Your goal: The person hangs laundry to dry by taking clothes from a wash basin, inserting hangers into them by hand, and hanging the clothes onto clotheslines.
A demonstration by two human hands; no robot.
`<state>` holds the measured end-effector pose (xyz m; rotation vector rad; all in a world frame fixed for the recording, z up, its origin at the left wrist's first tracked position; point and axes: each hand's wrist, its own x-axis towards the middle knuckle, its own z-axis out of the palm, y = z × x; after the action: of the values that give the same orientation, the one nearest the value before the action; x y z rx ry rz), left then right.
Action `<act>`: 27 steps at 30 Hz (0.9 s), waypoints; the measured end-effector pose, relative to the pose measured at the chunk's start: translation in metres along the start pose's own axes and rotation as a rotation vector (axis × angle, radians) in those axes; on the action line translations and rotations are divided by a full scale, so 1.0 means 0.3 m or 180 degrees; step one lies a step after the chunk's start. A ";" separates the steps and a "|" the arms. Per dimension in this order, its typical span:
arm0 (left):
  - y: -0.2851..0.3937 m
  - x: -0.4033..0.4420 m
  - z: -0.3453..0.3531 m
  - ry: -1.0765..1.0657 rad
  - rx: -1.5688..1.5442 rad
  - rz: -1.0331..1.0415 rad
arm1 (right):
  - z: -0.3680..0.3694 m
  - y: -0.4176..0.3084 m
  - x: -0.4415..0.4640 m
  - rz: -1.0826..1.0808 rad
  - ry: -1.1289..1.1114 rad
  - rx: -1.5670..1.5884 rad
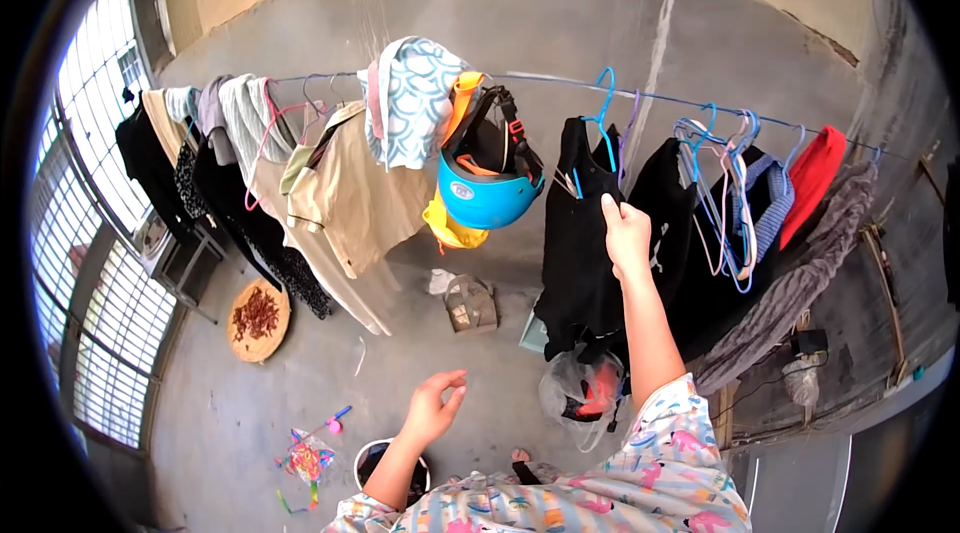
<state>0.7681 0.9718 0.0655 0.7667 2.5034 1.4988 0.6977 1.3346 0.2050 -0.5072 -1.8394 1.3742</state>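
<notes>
Grey wall (560,13) fills the view from 10 to 2 o'clock, a clothes line (540,79) strung before it. Black sleeveless top (575,278) hangs from the line near centre, at 3 o'clock. Round tray (276,337) of reddish dried pieces sits on the floor at 8. Blue helmet (490,198) hangs just above centre, at 12, left of the top. Blue hanger (603,118) carries the top, at 1 to 2. Right hand (627,236) at 3, against the top in view, fingers curled, thumb upright; cannot tell whether it pinches cloth. Left hand (432,408) low at 6 to 7, fingers loosely bent, thumb apart.
</notes>
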 end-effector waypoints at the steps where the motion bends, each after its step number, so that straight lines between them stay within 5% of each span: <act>1: 0.000 0.009 0.018 0.0043 0.0028 0.0052 | 0.009 0.018 -0.003 0.0110 0.0006 -0.0015; 10: 0.068 0.037 0.065 -0.0177 0.0024 0.0232 | 0.024 0.144 -0.159 -0.0359 0.0444 -0.0624; 14: -0.012 -0.103 -0.020 0.0006 -0.0148 -0.0077 | 0.025 0.182 -0.318 -0.0730 0.0777 -0.0496; 20: -0.226 -0.469 -0.223 0.0517 -0.0283 -0.0507 | 0.116 0.268 -0.778 -0.0286 0.1014 -0.1053; 24: -0.392 -0.762 -0.399 0.0963 -0.0519 -0.0807 | 0.262 0.495 -1.192 0.0279 0.0048 -0.0863; 27: -0.527 -0.967 -0.505 0.1298 -0.0516 -0.1045 | 0.468 0.451 -1.586 0.0268 -0.1587 -0.0588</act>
<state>0.9083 0.6523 -0.0365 0.0162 2.5586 1.8436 0.8692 0.9584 -0.1005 -0.3565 -2.3863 1.4892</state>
